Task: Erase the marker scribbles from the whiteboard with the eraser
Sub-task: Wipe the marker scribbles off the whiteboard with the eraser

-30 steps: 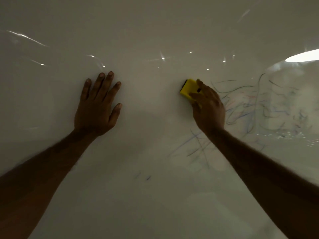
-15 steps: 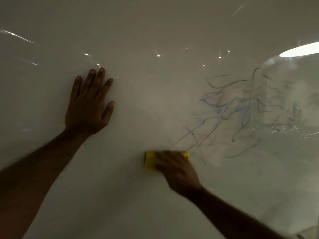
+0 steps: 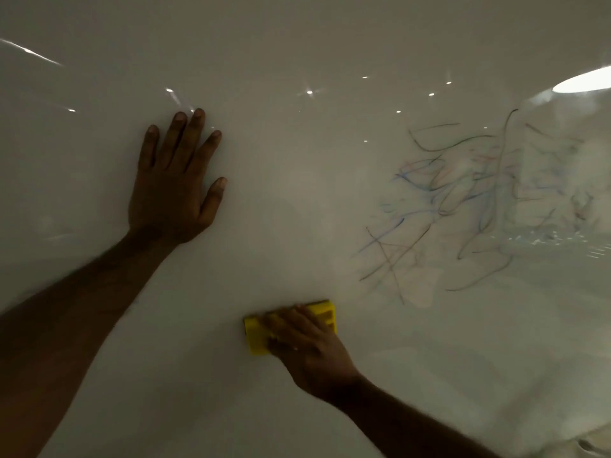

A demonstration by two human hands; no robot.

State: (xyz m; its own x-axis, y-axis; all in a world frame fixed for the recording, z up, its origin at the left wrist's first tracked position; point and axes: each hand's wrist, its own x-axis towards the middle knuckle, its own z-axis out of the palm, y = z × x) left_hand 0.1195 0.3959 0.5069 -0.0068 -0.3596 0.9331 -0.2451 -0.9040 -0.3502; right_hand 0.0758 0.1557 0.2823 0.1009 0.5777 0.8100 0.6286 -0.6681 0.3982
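Observation:
A glossy whiteboard [image 3: 297,193] fills the whole view. Blue, black and reddish marker scribbles [image 3: 463,200] cover its right part, some smeared pale. My right hand [image 3: 307,348] presses a yellow eraser [image 3: 256,335] flat on the board, below and to the left of the scribbles; its fingers hide most of the eraser. My left hand [image 3: 175,180] lies flat on the board at the upper left, fingers spread, holding nothing.
Ceiling lights glare on the board as small bright dots [image 3: 309,91] near the top and a large bright patch [image 3: 582,81] at the upper right. A wiped, pale area [image 3: 423,289] sits under the lowest scribbles.
My right hand has swept the eraser from beside the scribbles' top left down to the lower middle of the board, where it now stays. The left hand has stayed planted.

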